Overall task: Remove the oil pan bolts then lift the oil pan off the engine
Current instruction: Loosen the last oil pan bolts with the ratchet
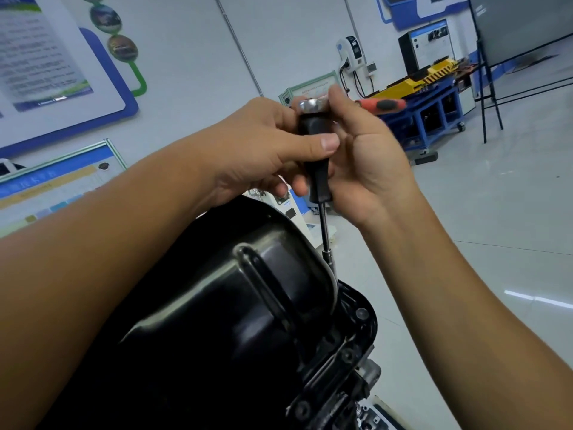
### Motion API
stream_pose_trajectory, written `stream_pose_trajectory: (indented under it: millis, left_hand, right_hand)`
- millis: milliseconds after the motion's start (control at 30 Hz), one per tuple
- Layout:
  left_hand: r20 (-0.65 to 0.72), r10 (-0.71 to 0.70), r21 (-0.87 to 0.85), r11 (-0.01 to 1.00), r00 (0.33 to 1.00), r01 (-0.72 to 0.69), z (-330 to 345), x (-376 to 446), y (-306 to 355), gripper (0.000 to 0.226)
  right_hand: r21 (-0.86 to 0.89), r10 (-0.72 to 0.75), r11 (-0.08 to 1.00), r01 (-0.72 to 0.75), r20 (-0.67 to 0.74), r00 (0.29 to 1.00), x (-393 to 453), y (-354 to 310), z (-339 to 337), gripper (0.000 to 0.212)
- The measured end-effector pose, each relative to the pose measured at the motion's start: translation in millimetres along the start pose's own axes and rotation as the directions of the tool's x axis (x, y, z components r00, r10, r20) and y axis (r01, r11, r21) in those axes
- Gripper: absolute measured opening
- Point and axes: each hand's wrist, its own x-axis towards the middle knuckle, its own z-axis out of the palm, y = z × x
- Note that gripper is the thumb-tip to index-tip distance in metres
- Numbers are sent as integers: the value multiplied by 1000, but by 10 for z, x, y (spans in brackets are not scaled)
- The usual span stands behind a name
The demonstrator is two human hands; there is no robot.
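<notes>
The black oil pan fills the lower middle, its flange facing right with bolts showing along the edge. A black-handled socket driver stands nearly upright, its shaft reaching down to the flange behind the pan's wall. My left hand grips the driver's handle, thumb across its front. My right hand has its fingers at the chrome ratchet head on top of the driver; the ratchet's orange and black handle sticks out to the right.
Engine parts show below the flange at the bottom right. A blue workbench with yellow equipment stands at the back right, beside a black board stand. Posters hang on the wall at the left. The grey floor stretches to the right.
</notes>
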Motion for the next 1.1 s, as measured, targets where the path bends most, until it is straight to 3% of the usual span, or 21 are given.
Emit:
stream_pose_trajectory:
  millis: [67, 167, 233, 300, 367, 400, 433, 467, 533, 600, 633, 667, 700, 767, 800, 867, 933, 967, 1000, 1033, 1100]
  left_hand:
    - [-27, -19, 16, 1000, 999, 19, 4, -1, 9, 17]
    - [-109, -27, 24, 999, 994, 30, 27, -2, -4, 35]
    - [-122, -10, 21, 1000, 992, 12, 28, -3, -13, 47]
    - [-64, 21, -9, 1000, 998, -21, 15, -6, -11, 35]
    - [1, 44, -22, 999, 999, -44, -4, -12, -8, 17]
    - [0, 48, -15, 999, 999, -48, -9, -12, -9, 13]
    - [-25, 44, -1, 999, 999, -44, -9, -6, -15, 13]
    - [-65, 35, 18, 999, 997, -34, -5, 5, -25, 17]
    - [-143, 29, 59, 998, 989, -20, 2, 26, -46, 29]
    - [-149, 38, 62, 998, 988, -29, -1, 33, -52, 31]
    - [-109, 44, 34, 999, 993, -40, -5, 33, -47, 27]
    - [-54, 50, -3, 999, 997, -50, -6, 24, -41, 22]
    - [-11, 56, -26, 998, 998, -57, -7, 14, -38, 20]
    - [-12, 59, -17, 998, 998, -59, 0, 14, -44, 22]
    - [-43, 55, -2, 998, 998, -55, 7, 19, -45, 20]
    - [-116, 39, 32, 999, 992, -36, 14, 37, -48, 15]
    - [-151, 43, 57, 998, 988, -34, 8, 41, -51, 15]
    - [-142, 50, 52, 998, 989, -43, 3, 42, -52, 13]
    - [-113, 59, 29, 998, 992, -56, 1, 38, -53, 10]
    - [-73, 67, -5, 998, 995, -68, 2, 29, -50, 12]
    - [-16, 71, -60, 996, 997, -72, 9, 13, -48, 24]
  right_hand:
    - [54, -24, 998, 24, 2, 1000, -9, 56, 17, 33]
    - [-183, -419, 898, 401, -74, 905, 4, 56, -42, 6]
    - [-314, -544, 800, 512, -17, 839, 11, 9, -70, 17]
    - [-210, -393, 901, 378, -34, 919, 15, -40, -76, 7]
    - [0, -42, 999, 42, -29, 999, -9, -79, -57, 19]
    - [55, 30, 998, -29, -18, 999, -28, -71, -49, 23]
    - [41, 3, 999, -2, -25, 1000, -38, -47, -44, 21]
    - [-44, -122, 992, 120, -59, 991, -41, -25, -52, 13]
    - [-256, -459, 868, 426, -83, 885, -20, -8, -55, 10]
    - [-339, -586, 764, 549, -11, 810, -17, 14, -46, 19]
    - [-290, -556, 800, 525, -31, 830, -8, 13, -59, 18]
    - [-194, -441, 885, 423, -60, 896, -2, 5, -55, 13]
    - [-72, -258, 965, 254, -55, 965, 1, -5, -43, 11]
    - [70, -14, 997, 16, -19, 1000, 0, 12, -35, 24]
    - [57, -52, 997, 54, -36, 998, 4, 36, -41, 22]
    - [-150, -360, 928, 342, -110, 927, -9, 57, -55, 7]
    - [-446, -633, 698, 561, -17, 774, 17, 32, -104, 9]
    - [-534, -684, 601, 594, 41, 728, 16, 27, -100, 10]
    - [-557, -693, 576, 599, 56, 719, 22, 36, -124, 9]
    - [-494, -648, 657, 570, 16, 761, 22, 32, -126, 7]
    - [-145, -301, 946, 290, -59, 952, 2, 5, -55, 15]
